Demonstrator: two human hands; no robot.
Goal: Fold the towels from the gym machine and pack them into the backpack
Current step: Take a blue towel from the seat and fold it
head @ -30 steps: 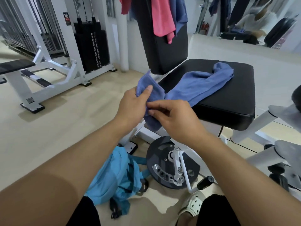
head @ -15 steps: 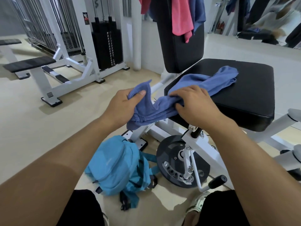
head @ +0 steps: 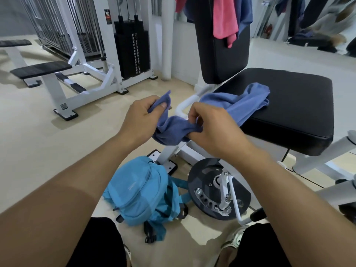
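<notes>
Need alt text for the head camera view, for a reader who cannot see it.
Both hands, left hand and right hand, grip one end of a blue towel whose other end lies on a black gym seat. A light blue backpack lies on the floor below, and a pink towel hangs over the backrest.

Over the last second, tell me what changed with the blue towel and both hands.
The right hand shifted its grip along the blue towel, ending pinched on the bunched end beside the left hand, which kept its corner. The towel's far end stayed draped on the black seat pad; the blue backpack stayed on the floor, closed.
</notes>
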